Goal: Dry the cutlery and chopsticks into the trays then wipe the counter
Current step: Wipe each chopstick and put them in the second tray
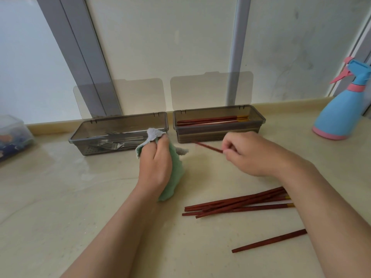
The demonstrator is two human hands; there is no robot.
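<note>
A: Which step is this?

B: Drying chopsticks, I'd say. The right hand [248, 152] is pinched on one chopstick [207, 147], its free end pointing left towards the cloth [172, 171], which the left hand [155, 163] grips in a closed fist.

A: Do the chopstick and cloth touch?

B: They look apart, though the stick is blurred.

A: Where's everything else?

B: Forks lie in the left tray [120, 135]. A few chopsticks lie in the right tray [218, 125], both trays at the far side of the desk [60, 197]. A loose pile of chopsticks [236, 203] lies near, under the right forearm, and a single one [269, 240] nearer still.

A: Next move?

B: Probably carry the held stick to the right tray, then pick another. Wiping the desk is not yet done; the spray bottle [343, 109] waits far right.
</note>
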